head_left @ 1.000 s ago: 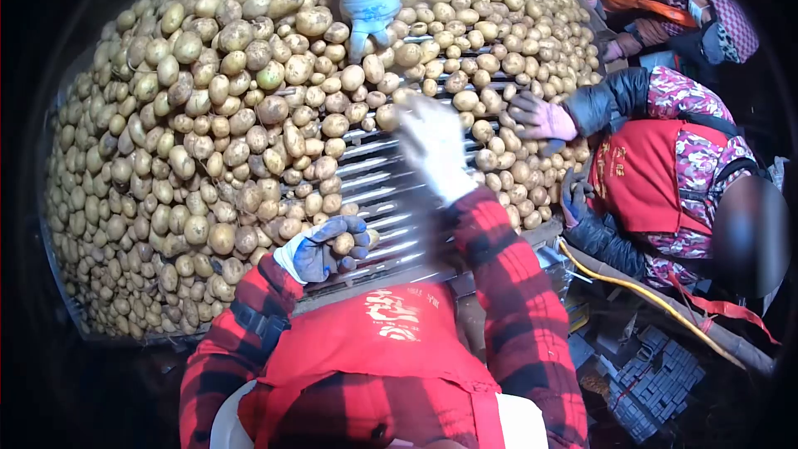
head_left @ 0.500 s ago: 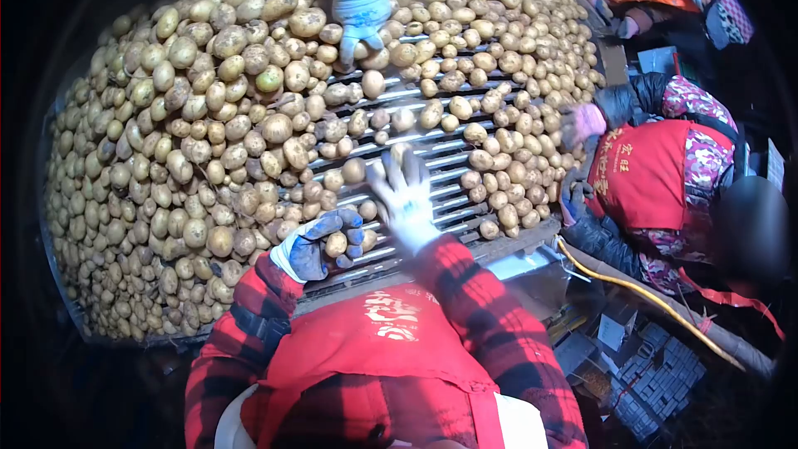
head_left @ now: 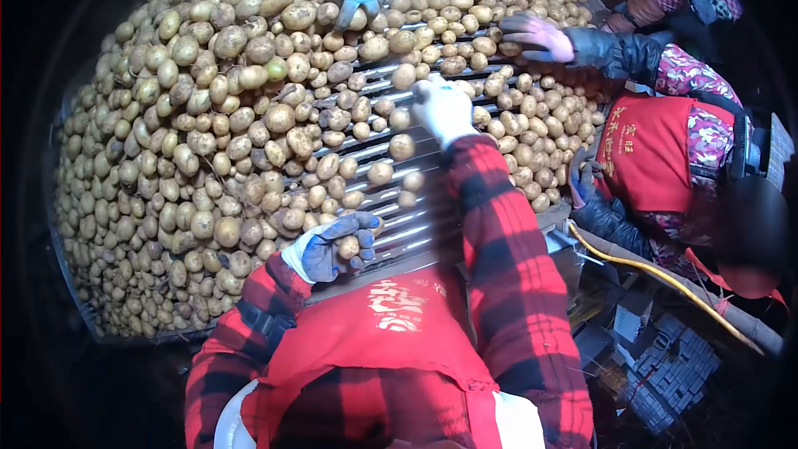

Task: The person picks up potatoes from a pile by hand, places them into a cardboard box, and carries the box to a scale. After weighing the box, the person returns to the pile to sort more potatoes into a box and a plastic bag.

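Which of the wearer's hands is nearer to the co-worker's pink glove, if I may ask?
Right. The right hand is over the slatted grate, below and left of the pink glove in the picture. The left hand is farther, at the grate's near edge, holding a potato.

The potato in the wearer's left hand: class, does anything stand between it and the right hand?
Yes. Several loose potatoes lie on the bars between the held potato and the right hand. The left hand also curls partly around it. The loose ones look low enough to reach over.
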Demonstrator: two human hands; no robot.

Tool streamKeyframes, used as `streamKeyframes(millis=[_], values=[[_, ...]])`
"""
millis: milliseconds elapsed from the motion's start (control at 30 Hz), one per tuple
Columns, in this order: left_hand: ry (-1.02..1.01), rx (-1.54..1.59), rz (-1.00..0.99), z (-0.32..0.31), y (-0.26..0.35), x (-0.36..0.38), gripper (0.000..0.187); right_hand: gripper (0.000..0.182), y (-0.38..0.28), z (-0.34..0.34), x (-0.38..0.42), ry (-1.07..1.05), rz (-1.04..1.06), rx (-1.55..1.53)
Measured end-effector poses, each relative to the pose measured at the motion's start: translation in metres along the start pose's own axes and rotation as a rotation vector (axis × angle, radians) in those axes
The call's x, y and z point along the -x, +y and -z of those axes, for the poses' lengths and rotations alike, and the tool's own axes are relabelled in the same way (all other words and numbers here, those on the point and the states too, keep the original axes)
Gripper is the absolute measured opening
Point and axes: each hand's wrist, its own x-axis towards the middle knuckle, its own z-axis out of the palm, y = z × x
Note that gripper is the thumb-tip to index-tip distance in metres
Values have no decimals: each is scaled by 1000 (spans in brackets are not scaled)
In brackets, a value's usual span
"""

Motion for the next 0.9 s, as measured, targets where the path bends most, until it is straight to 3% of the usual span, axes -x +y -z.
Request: streamKeyframes(millis=[67, 133, 200, 267, 333, 367, 400, 467, 500, 533, 600, 667, 767, 867, 900], values=[[34, 78, -2, -3, -1, 6, 43, 25, -1, 31, 41, 86, -205, -488], [128, 134, -16, 10, 3, 9, 45, 27, 16, 65, 106, 23, -335, -799], [134, 104, -60, 14, 7, 9, 45, 26, 20, 120, 177, -60, -538, -691], [73, 179, -51, 16, 9, 8, 45, 32, 36, 154, 242, -271, -921, -745], [90, 163, -64, 17, 11, 4, 45, 36, 64, 136, 315, -290, -667, -157], [70, 131, -50, 21, 12, 1, 46, 41, 37, 143, 302, -273, -493, 242], [73, 111, -58, 21, 11, -1, 46, 43, 16, 141, 276, -250, -542, 63], [90, 62, -76, 15, 8, -2, 47, 43, -10, 96, 228, 56, -280, -494], [120, 42, -78, 8, 6, 0, 48, 40, -40, 88, 191, 70, -284, -545], [126, 42, -66, 1, 5, 4, 43, 33, -54, 63, 156, 114, -227, -478], [149, 44, -50, -11, 1, 12, 33, 30, -55, 9, 105, -67, 219, -102], [71, 106, -51, -1, -5, 17, 46, 31, -82, -9, 65, -153, -296, -166], [85, 67, -76, 6, -10, 27, 44, 39, -49, 8, 78, -141, -381, -658], [151, 76, -84, 8, -8, 31, 43, 37, -5, 57, 158, 27, -388, -728], [136, 116, -78, 11, -5, 30, 40, 35, 3, 89, 187, -65, -512, -697]])
